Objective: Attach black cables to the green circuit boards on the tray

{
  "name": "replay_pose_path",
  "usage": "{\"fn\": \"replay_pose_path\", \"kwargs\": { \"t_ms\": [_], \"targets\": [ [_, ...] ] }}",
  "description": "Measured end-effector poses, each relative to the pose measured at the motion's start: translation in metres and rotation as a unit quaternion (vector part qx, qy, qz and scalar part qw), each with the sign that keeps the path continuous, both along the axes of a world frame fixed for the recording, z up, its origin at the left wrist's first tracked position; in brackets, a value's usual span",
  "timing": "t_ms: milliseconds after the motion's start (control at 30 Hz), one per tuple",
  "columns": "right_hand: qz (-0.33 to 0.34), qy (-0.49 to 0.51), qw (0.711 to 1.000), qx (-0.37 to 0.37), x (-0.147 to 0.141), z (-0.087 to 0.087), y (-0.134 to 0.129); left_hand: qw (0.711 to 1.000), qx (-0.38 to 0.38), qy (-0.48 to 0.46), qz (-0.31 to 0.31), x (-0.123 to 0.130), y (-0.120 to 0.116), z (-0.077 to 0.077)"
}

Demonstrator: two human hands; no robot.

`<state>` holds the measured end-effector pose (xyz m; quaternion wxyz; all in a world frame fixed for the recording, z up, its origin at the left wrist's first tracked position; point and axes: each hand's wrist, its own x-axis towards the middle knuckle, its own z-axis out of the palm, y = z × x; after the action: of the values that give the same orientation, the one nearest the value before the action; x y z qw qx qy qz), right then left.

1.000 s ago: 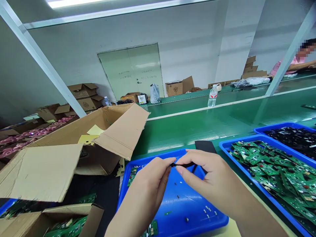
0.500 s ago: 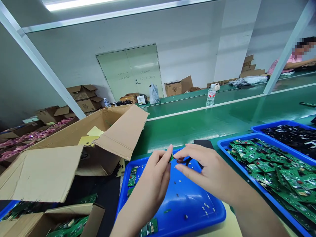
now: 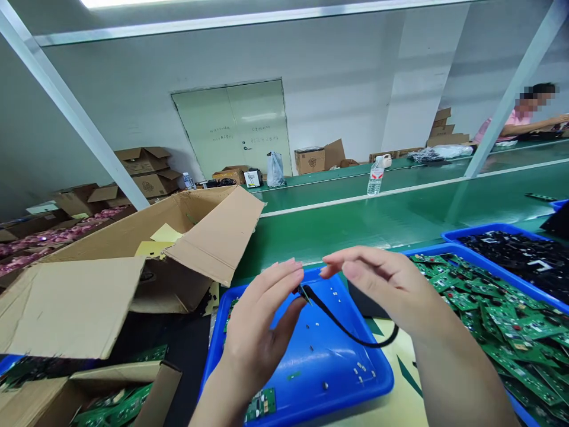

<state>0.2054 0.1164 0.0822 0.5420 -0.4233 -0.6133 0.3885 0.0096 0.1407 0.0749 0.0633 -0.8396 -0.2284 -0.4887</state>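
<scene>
My left hand [image 3: 262, 320] is above a blue tray [image 3: 329, 409], its fingers and thumb closed on a small green circuit board [image 3: 306, 295] seen edge-on. From that board a black cable [image 3: 342, 329] curves down and right, below my other hand. My right hand [image 3: 382, 284] is raised just right of the board, fingers bent and slightly apart from the thumb, with nothing visible between them. In the tray lie small white pieces [image 3: 362, 372], a few dark bits and a circuit board [image 3: 262, 404] at the near left edge.
On the right are a blue tray of green boards [image 3: 498, 326] and one of black parts [image 3: 520, 252]. A large open carton [image 3: 213, 237] and a smaller box of boards [image 3: 115, 409] are on the left. Behind stand a water bottle [image 3: 376, 177] and a person in pink [image 3: 518, 121].
The black cable, earlier bunched by my right fingers, now hangs out in a long curve. My right hand has let it go and lifted slightly. The view has shifted a little.
</scene>
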Motion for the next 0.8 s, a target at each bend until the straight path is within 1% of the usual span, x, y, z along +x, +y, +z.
{"fn": "replay_pose_path", "kwargs": {
  "t_ms": [100, 167, 267, 367, 467, 600, 667, 800],
  "targets": [
    [0.034, -0.051, 0.998, -0.018, -0.006, 0.001, -0.007, 0.999, 0.041, -0.016, 0.023, 0.000, -0.002, -0.001],
    [0.059, -0.063, 0.996, -0.023, -0.011, 0.001, -0.009, 0.997, 0.063, -0.030, 0.032, 0.000, -0.002, -0.002],
    [0.089, -0.036, 0.995, -0.018, -0.015, 0.000, -0.009, 0.994, 0.088, -0.052, 0.036, 0.000, 0.000, -0.003],
    [0.106, -0.015, 0.994, -0.005, -0.017, 0.001, -0.011, 0.994, 0.091, -0.058, 0.016, -0.002, 0.003, -0.002],
    [0.092, -0.029, 0.995, 0.016, -0.019, 0.004, -0.015, 0.995, 0.074, -0.060, 0.008, -0.005, 0.003, 0.000],
    [0.064, -0.082, 0.994, 0.046, -0.021, 0.005, -0.022, 0.997, 0.055, -0.041, 0.028, -0.006, 0.000, 0.000],
    [0.054, -0.116, 0.988, 0.081, -0.024, 0.004, -0.026, 0.997, 0.062, -0.027, 0.039, -0.006, -0.001, 0.000],
    [0.038, -0.164, 0.972, 0.165, -0.030, 0.003, -0.030, 0.993, 0.080, -0.011, 0.084, -0.004, -0.003, 0.000]
  ]
}}
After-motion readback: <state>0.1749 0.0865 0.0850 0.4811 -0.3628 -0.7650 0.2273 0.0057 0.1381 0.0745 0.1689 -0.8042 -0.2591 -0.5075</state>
